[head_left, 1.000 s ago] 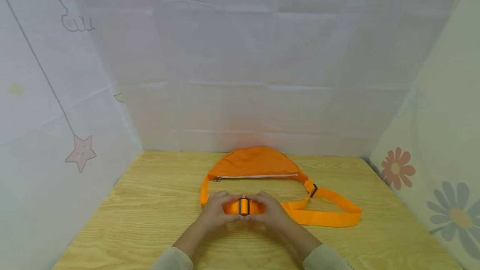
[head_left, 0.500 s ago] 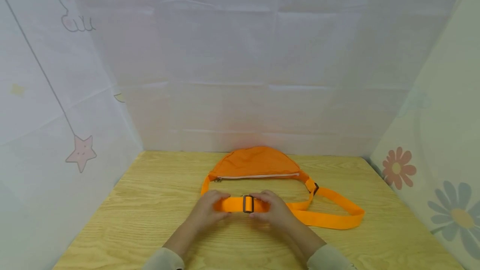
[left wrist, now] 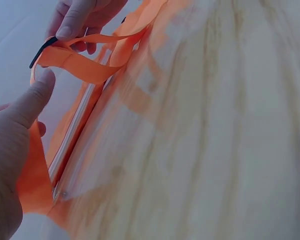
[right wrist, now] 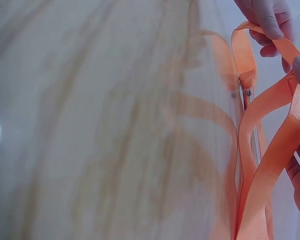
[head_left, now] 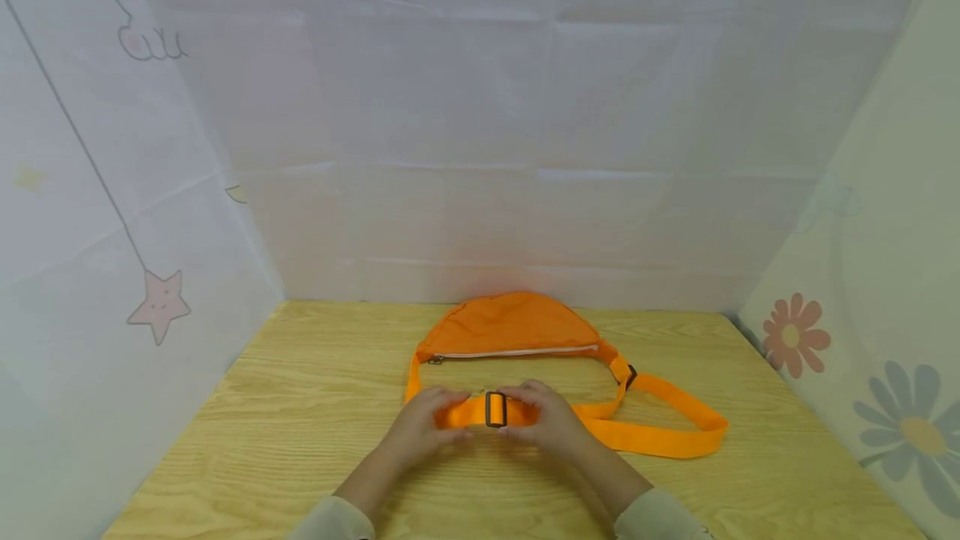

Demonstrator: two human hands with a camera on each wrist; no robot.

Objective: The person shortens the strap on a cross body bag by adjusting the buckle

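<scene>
An orange waist bag (head_left: 517, 325) lies at the back of the table, its pale zipper (head_left: 517, 352) facing me. Its orange strap (head_left: 467, 413) loops forward and is raised off the table between both hands. My left hand (head_left: 417, 430) pinches the strap between thumb and fingers, left of a dark strap slider (head_left: 496, 409). At the slider's right edge my right hand (head_left: 553, 425) grips the strap. In the left wrist view, the slider (left wrist: 42, 52) sits by the right hand's thumb. The palms' undersides are hidden in the head view.
A strap loop (head_left: 667, 438) spreads over the wooden table (head_left: 300, 407) to the right. Near the bag's right end is a second dark buckle (head_left: 630, 376). Printed cloth walls (head_left: 480, 148) enclose the table at the back and sides.
My left hand has slid leftward from the slider along the strap, then come slightly back right. The slider and right hand have shifted a little right; more strap shows between the hands.
</scene>
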